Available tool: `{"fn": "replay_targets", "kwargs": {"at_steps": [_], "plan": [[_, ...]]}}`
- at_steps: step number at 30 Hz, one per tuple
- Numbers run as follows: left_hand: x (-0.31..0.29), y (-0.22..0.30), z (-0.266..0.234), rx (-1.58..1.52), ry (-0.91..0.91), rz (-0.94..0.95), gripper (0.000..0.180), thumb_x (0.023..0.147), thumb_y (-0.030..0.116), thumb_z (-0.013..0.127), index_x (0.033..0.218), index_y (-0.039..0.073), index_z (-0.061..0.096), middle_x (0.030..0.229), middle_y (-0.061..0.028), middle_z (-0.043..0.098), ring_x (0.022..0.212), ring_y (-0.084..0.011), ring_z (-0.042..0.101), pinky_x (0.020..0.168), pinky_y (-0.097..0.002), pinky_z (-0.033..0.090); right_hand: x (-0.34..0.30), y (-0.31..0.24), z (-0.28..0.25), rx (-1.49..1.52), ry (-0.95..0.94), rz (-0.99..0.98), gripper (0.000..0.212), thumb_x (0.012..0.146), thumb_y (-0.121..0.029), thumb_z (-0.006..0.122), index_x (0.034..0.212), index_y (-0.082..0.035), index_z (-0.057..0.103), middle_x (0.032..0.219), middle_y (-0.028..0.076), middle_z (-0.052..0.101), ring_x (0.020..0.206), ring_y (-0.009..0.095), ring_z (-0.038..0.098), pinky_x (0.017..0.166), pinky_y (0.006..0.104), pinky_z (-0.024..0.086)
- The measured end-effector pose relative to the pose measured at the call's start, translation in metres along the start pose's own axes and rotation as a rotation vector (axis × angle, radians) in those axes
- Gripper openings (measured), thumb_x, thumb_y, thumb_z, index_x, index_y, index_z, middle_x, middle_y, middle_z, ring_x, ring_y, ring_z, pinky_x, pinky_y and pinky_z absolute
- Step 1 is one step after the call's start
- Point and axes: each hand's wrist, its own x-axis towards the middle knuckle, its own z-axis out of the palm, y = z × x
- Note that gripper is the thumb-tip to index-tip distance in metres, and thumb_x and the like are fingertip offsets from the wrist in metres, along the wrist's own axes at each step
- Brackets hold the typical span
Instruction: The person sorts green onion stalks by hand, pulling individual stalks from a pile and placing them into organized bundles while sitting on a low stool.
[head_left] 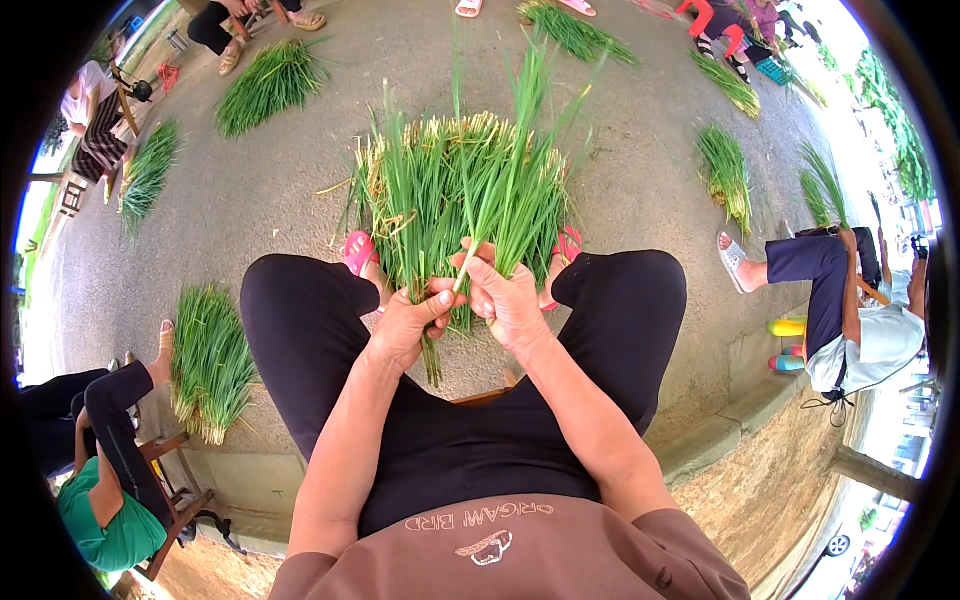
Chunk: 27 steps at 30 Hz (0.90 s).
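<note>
My left hand (410, 322) is closed round a thin bunch of chives (412, 255), long green stalks whose lower ends stick out below the fingers. Close beside it, my right hand (508, 302) grips a second bunch of chives (520, 190) that fans upward and away from me. One pale stem (466, 268) runs between the thumbs and fingers of both hands; which hand bears it I cannot tell. Just beyond lies a large heap of chives (470, 135) on the ground between my feet, its pale, dry ends turned away from me.
My knees in dark trousers and pink sandals (359, 252) frame the heap. More chive piles lie on the pavement (290, 200): near left (212, 360), far left (268, 88) and right (725, 170). Seated people are at left (115, 510) and right (870, 340). A low kerb (710, 445) runs behind.
</note>
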Motion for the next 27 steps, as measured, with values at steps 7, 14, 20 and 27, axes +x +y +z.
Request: {"fn": "replay_targets", "kwargs": {"at_steps": [7, 14, 20, 27], "plan": [[0.002, -0.005, -0.004, 0.095, -0.023, -0.005, 0.015, 0.087, 0.019, 0.065, 0.094, 0.008, 0.058, 0.079, -0.0019, 0.061, 0.058, -0.0074, 0.046, 0.049, -0.0216, 0.034, 0.002, 0.002, -0.002, -0.015, 0.007, -0.028, 0.027, 0.088, -0.017, 0.065, 0.111, -0.003, 0.059, 0.088, 0.004, 0.063, 0.047, 0.002, 0.042, 0.04, 0.0173, 0.031], [0.003, -0.005, -0.004, 0.065, 0.056, -0.001, 0.016, 0.091, 0.025, 0.06, 0.091, 0.009, 0.056, 0.073, 0.0015, 0.055, 0.058, -0.0076, 0.044, 0.049, -0.0218, 0.033, 0.006, -0.006, -0.007, 0.041, 0.013, -0.078, 0.024, 0.088, -0.018, 0.064, 0.108, -0.004, 0.06, 0.086, 0.004, 0.062, 0.049, 0.003, 0.043, 0.042, 0.0175, 0.032], [0.005, -0.003, -0.006, -0.002, 0.089, 0.007, 0.019, 0.092, 0.025, 0.059, 0.095, 0.006, 0.058, 0.077, 0.0005, 0.055, 0.059, -0.0076, 0.045, 0.049, -0.0212, 0.033, 0.007, -0.01, -0.009, 0.029, 0.03, -0.084, 0.025, 0.089, -0.019, 0.064, 0.109, -0.005, 0.059, 0.089, 0.006, 0.065, 0.051, 0.003, 0.044, 0.043, 0.0171, 0.033], [0.001, 0.002, 0.004, 0.033, 0.008, 0.069, 0.031, 0.086, 0.021, 0.067, 0.112, 0.005, 0.059, 0.081, 0.0004, 0.057, 0.062, -0.0073, 0.047, 0.05, -0.0209, 0.035, 0.006, -0.002, -0.009, 0.002, 0.015, -0.011, 0.024, 0.089, -0.019, 0.063, 0.108, -0.005, 0.059, 0.089, 0.005, 0.065, 0.051, 0.003, 0.044, 0.041, 0.0166, 0.032]]}}
